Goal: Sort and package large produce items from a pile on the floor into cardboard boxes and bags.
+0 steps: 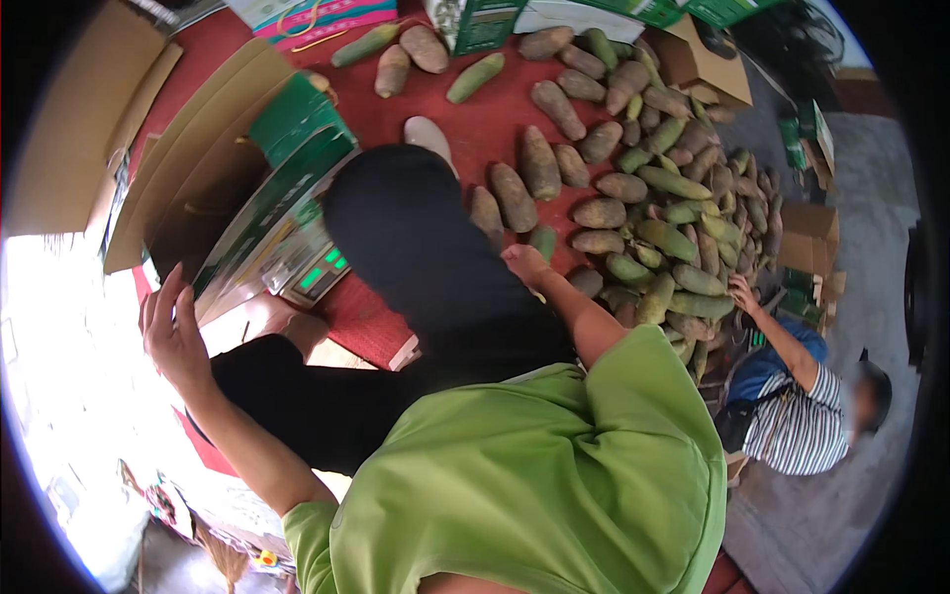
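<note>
My left hand (176,337) is raised beside a large cardboard box (287,208) with green and white printed sides. Its fingers are stretched apart and nothing is in them. Beyond my bent knee in black trousers, my right hand (526,265) is low over the red floor covering, its fingers curled. Whatever it may hold is hidden. Just past its knuckles lies a green radish (542,241), and I cannot tell if they touch. Thick brownish radishes (513,196) lie close by. A scale with a lit green display (315,275) stands next to the box.
A big heap of green and brown radishes (683,233) spreads to my right. Past it, a person in a striped shirt (797,426) reaches a hand (742,294) into the heap. Open cartons (703,64) stand at the far right, and printed boxes (475,25) line the far side.
</note>
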`<state>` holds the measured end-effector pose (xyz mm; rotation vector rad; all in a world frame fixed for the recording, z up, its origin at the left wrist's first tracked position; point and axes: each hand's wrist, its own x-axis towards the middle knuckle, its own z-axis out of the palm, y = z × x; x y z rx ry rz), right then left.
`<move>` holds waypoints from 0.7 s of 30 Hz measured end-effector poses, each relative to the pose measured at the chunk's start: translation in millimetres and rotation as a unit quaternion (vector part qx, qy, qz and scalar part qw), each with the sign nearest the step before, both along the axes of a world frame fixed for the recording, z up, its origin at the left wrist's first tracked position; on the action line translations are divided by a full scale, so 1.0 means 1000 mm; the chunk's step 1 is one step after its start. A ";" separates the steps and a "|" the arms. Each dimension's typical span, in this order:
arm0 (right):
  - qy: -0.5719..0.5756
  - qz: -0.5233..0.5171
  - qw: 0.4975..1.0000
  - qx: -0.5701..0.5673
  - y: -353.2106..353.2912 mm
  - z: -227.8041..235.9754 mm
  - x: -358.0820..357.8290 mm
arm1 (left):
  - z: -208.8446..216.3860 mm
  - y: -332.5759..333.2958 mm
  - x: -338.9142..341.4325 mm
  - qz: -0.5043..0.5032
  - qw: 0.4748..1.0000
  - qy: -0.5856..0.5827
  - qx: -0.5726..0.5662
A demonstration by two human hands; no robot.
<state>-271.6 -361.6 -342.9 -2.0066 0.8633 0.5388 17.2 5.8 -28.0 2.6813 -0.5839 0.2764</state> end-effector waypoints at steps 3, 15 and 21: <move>-0.026 -0.037 0.999 0.009 -0.010 -0.002 -0.009 | -0.004 -0.004 0.001 -0.017 0.999 -0.034 0.007; 0.074 -0.077 0.994 -0.026 -0.037 -0.027 -0.073 | -0.014 0.013 0.006 -0.009 0.998 -0.038 -0.043; 0.181 0.039 0.957 -0.222 -0.075 -0.005 -0.075 | -0.016 0.015 0.008 -0.023 0.997 -0.058 -0.044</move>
